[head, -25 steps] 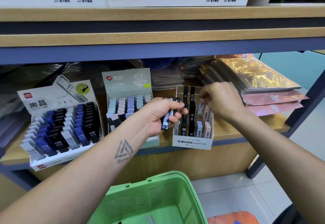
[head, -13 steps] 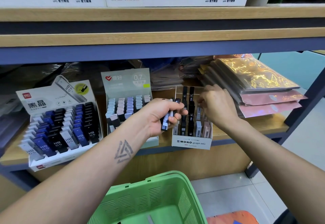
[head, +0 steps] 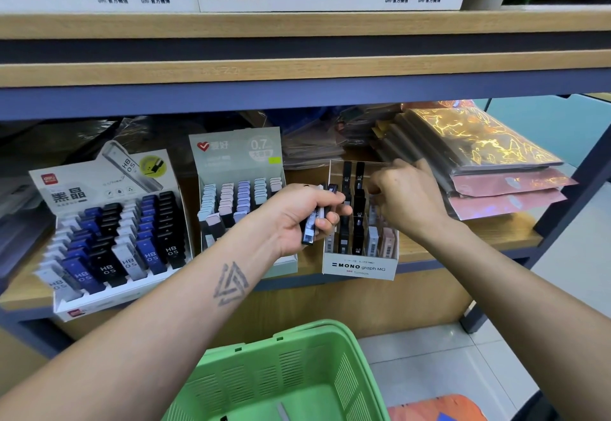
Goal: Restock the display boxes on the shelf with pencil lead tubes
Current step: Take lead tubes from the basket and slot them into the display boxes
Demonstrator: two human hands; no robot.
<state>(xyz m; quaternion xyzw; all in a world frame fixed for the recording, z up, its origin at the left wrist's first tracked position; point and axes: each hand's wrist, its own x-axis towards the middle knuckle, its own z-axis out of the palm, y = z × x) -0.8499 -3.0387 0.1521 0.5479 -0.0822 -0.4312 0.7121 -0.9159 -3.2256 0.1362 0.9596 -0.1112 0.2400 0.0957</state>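
My left hand (head: 294, 219) grips a small bundle of pencil lead tubes (head: 311, 227), dark and pale ones, just left of the white MONO graph display box (head: 360, 267) on the wooden shelf (head: 463, 238). That box holds black tubes in its left columns and pale grey and pink ones on the right. My right hand (head: 410, 204) reaches down into the box's right columns, its fingers curled and pinching what looks like a pale tube; the fingertips are partly hidden.
A 0.7 lead display box (head: 238, 152) and a larger HB 0.5 display box (head: 82, 189) stand to the left. Shiny foil packets (head: 479, 146) are stacked to the right. A green basket (head: 297, 371) hangs below. The upper shelf (head: 297, 70) overhangs closely.
My right hand has come down and slightly left, from above the MONO box's back into its right columns. My left hand has stayed put with its tubes.
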